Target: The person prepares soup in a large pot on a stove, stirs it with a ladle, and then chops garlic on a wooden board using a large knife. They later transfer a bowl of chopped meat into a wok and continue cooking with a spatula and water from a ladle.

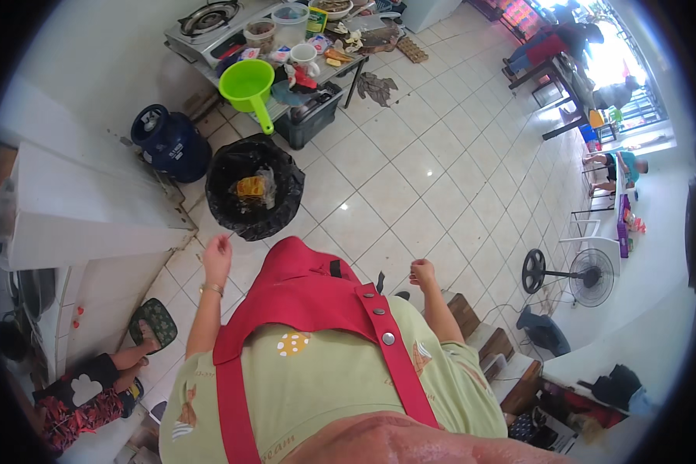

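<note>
My left hand (218, 246), with a watch or bracelet at the wrist, hangs just below the black-lined trash bin (214, 200), its fingers loosely curled and no object visible in it. Inside the bin lie a yellow wrapper (250, 187) and clear plastic. On the other side of my red apron (313, 290), my right hand (422, 271) is held over the tiled floor, fingers curled in, with nothing seen in it. A green plastic dipper (247, 86) rests at the near edge of the cluttered table, beyond the bin.
A blue gas cylinder (177, 145) stands left of the bin. The table also holds a gas stove (209, 20) and a white mug (304, 57). Wooden steps (487, 342) and a standing fan (591, 277) are to the right. A person (93, 394) is at lower left; others are far right.
</note>
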### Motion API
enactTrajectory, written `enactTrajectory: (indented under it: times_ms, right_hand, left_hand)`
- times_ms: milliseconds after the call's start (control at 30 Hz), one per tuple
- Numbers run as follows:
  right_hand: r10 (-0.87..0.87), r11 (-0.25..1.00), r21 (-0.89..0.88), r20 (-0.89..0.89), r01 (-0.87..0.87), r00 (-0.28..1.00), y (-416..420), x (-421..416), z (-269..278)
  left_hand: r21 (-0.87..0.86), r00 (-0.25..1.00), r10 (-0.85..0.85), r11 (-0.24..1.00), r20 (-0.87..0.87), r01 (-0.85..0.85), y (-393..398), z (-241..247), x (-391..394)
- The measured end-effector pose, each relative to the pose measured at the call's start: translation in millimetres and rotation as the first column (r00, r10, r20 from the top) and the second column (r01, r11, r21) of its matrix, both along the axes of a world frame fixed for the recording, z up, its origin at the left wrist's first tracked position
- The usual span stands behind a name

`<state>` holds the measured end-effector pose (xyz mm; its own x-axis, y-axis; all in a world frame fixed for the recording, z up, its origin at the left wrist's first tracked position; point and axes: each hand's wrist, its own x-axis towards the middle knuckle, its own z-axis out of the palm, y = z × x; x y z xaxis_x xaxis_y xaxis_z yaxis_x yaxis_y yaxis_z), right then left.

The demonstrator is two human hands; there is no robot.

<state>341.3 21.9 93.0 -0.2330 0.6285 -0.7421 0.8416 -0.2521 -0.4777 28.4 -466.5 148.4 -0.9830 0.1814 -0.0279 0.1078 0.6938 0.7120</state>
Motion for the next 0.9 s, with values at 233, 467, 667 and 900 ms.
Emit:
enactTrajectory:
  times_ms: [233, 467, 667, 900]
  right_hand:
    - [0.353, 0.935, -0.003, -0.064, -0.354, 0.933, 58, -122, 14]
    - [0.184, 0.976, 0.113, 0.011, -0.184, 0.983, 165, -155, 20]
    - [0.104, 0.97, 0.212, 0.091, -0.122, 0.99, 278, -71, -74]
    - [0.309, 0.924, 0.207, 0.095, -0.322, 0.946, 441, -141, -98]
  left_hand:
    - [0.575, 0.958, 0.133, 0.817, -0.253, 0.038, 179, 134, -175]
    - [0.623, 0.958, -0.149, 0.733, -0.244, 0.273, 370, 139, -289]
    - [0.518, 0.877, -0.417, 0.709, -0.241, 0.479, 518, 151, -328]
    - [0.341, 0.874, -0.289, 0.837, -0.39, 0.428, 612, 165, -409]
